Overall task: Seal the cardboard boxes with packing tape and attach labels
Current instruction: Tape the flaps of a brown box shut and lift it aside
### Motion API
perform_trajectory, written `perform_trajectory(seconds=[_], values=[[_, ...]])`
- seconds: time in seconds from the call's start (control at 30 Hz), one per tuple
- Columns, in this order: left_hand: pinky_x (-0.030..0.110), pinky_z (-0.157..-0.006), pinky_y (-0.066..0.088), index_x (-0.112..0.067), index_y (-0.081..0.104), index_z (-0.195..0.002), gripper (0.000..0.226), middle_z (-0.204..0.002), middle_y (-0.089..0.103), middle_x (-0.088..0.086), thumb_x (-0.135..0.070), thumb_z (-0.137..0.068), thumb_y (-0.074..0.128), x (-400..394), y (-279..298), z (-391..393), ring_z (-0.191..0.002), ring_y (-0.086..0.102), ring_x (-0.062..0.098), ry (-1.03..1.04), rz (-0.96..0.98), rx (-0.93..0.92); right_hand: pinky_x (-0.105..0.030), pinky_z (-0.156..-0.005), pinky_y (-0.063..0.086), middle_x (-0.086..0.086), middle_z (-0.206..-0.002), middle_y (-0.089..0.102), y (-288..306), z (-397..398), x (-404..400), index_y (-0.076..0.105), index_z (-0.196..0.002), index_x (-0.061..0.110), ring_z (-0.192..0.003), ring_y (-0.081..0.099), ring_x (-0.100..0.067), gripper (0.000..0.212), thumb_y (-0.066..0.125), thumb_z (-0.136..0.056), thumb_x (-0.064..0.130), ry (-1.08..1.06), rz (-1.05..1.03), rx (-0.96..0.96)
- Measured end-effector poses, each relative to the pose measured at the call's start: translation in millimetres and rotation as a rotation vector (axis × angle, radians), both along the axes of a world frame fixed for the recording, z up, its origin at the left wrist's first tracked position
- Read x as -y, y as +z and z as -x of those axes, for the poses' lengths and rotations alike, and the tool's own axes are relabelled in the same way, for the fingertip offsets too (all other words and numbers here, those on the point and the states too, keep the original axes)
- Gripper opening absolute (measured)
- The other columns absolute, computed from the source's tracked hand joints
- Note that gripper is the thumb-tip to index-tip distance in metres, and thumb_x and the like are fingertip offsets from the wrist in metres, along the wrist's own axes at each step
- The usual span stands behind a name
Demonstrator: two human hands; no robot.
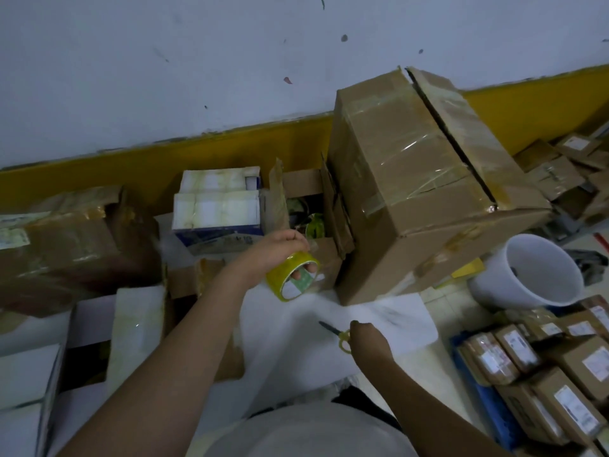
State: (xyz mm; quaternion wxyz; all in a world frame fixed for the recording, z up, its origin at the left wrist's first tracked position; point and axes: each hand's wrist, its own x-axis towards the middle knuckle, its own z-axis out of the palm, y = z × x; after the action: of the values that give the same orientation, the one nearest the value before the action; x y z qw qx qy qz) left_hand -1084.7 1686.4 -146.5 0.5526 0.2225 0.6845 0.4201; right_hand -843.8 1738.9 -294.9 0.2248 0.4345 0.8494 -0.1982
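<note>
Around the yellow tape roll [292, 276] curls the left hand [276, 249], fingers through its hollow core. Just beyond that grip stands a big cardboard box [418, 192], glossy tape across its brown faces, top seam gaping. Nearer, the right hand [369, 338] grips yellow-handled scissors [336, 333] over smooth white paper [395, 321]. Right of them sits a round white bucket [527, 275].
</note>
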Motion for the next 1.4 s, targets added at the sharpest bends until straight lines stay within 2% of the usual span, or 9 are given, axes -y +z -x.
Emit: perform_trajectory(seconds=[0.23,0.37,0.47,0.57,0.77,1.03,1.17,1.27,1.4], values=[[0.025,-0.051,0.053,-0.011,0.066,-0.093,0.008,-0.087,0.076,0.02,-0.015,-0.098,0.061,6,-7,-9,-0.06,0.069,0.018,0.054,0.017,-0.021,-0.025,-0.07,0.038,-0.005,-0.084,0.06,-24,15,-5,0.059,-0.087,0.016,-0.09,0.063,-0.025,0.018,0.045,-0.096,0.011,0.06,0.061,-0.119],[0.034,-0.06,0.058,-0.009,0.064,-0.096,0.01,-0.088,0.076,0.02,-0.017,-0.099,0.058,3,5,-3,-0.067,0.072,0.027,-0.023,-0.012,-0.04,-0.022,-0.045,0.019,0.0,-0.049,0.05,49,32,5,0.057,-0.061,0.016,-0.04,0.05,-0.016,0.035,0.044,-0.089,0.032,0.146,-0.338,-0.537],[0.048,-0.078,0.058,-0.01,0.065,-0.099,0.014,-0.089,0.076,0.016,-0.022,-0.098,0.059,-4,26,4,-0.081,0.072,0.04,-0.059,-0.054,-0.107,-0.026,-0.045,0.03,0.003,-0.057,0.055,136,34,11,0.063,-0.069,0.018,-0.048,0.048,-0.015,0.025,0.052,-0.09,0.022,0.145,-0.621,-0.96],[0.042,-0.071,0.058,-0.014,0.069,-0.094,0.017,-0.093,0.076,0.009,-0.027,-0.097,0.059,-15,54,6,-0.071,0.073,0.033,-0.023,-0.13,-0.182,-0.028,-0.061,0.043,-0.003,-0.079,0.069,212,45,-12,0.074,-0.087,0.011,-0.069,0.059,-0.019,0.023,0.054,-0.096,0.019,0.109,-0.858,-1.16],[0.025,-0.047,0.05,-0.01,0.064,-0.094,0.014,-0.087,0.074,0.022,-0.021,-0.1,0.057,-27,93,-4,-0.051,0.064,0.021,0.025,-0.282,-0.082,-0.045,-0.117,0.029,-0.01,-0.15,0.048,239,71,-66,0.054,-0.14,0.008,-0.141,0.04,-0.028,0.049,0.052,-0.1,0.037,-0.073,-0.792,-0.574],[0.03,-0.058,0.051,-0.017,0.068,-0.089,0.016,-0.092,0.074,0.023,-0.028,-0.098,0.06,-25,86,-1,-0.056,0.065,0.026,0.082,-0.296,-0.061,-0.044,-0.117,0.027,-0.022,-0.153,0.039,213,84,-52,0.038,-0.148,-0.004,-0.143,0.037,-0.033,0.063,0.064,-0.093,0.015,-0.001,-0.768,-0.385],[0.03,-0.061,0.054,-0.018,0.069,-0.093,0.021,-0.09,0.075,0.013,-0.034,-0.099,0.056,-16,86,3,-0.064,0.07,0.026,0.089,-0.297,-0.077,-0.043,-0.123,0.01,-0.019,-0.163,0.016,220,88,-46,0.014,-0.156,0.001,-0.152,0.014,-0.031,0.067,0.045,-0.102,0.026,0.036,-0.688,-0.36],[0.02,-0.051,0.05,-0.013,0.064,-0.097,0.021,-0.073,0.073,-0.002,-0.027,-0.103,0.05,-6,89,4,-0.059,0.069,0.015,0.064,-0.314,-0.076,-0.043,-0.12,0.021,-0.015,-0.161,0.027,231,85,-47,0.029,-0.154,0.005,-0.15,0.021,-0.031,0.064,0.047,-0.101,0.036,0.004,-0.647,-0.444],[0.027,-0.058,0.057,-0.011,0.061,-0.106,0.018,-0.086,0.077,0.003,-0.022,-0.105,0.046,2,90,3,-0.069,0.073,0.025,0.039,-0.305,-0.065,-0.045,-0.108,0.04,-0.01,-0.144,0.053,239,85,-55,0.057,-0.136,0.009,-0.135,0.044,-0.031,0.047,0.045,-0.101,0.039,-0.016,-0.646,-0.575]])
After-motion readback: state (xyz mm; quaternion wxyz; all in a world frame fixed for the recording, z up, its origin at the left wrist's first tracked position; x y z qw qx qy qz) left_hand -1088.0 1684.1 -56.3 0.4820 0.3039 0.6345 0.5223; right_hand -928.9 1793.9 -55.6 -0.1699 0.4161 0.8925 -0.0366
